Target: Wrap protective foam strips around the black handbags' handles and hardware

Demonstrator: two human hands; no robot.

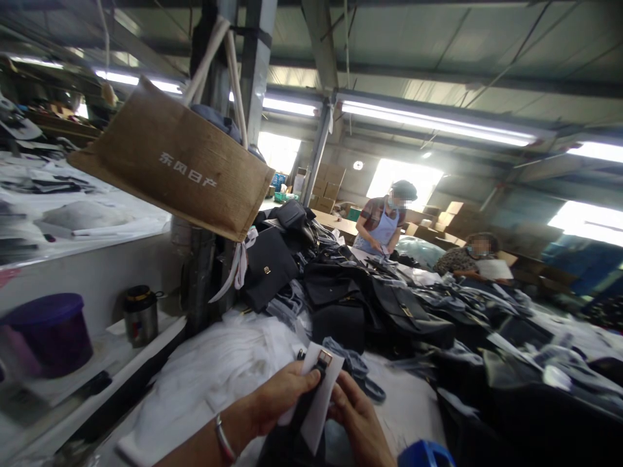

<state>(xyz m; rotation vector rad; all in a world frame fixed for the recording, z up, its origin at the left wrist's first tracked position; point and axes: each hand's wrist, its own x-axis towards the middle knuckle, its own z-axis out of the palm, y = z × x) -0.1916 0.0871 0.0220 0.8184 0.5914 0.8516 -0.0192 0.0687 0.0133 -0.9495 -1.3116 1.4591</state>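
Note:
My left hand (pixel 277 397) is closed on a black strap (pixel 302 407), its thumb pressing near the gold-coloured buckle (pixel 324 357). Behind the strap and buckle lies a strip of white wrapping sheet (pixel 321 401). My right hand (pixel 359 415) pinches that white strip along its right edge, with some fingers hidden behind it. Below my hands the black strap runs down into dark material at the bottom edge. A pile of thin white sheets (pixel 214 383) lies to the left of my hands. Just beyond them is a grey-blue strap bundle (pixel 357 370).
Black bags (pixel 379 298) are heaped across the table ahead. A brown tote bag (pixel 180 162) hangs from a post at left. A purple bucket (pixel 48 334) and a flask (pixel 141 316) stand on the left ledge. Two people work farther back. Something blue (pixel 425 454) shows at the bottom.

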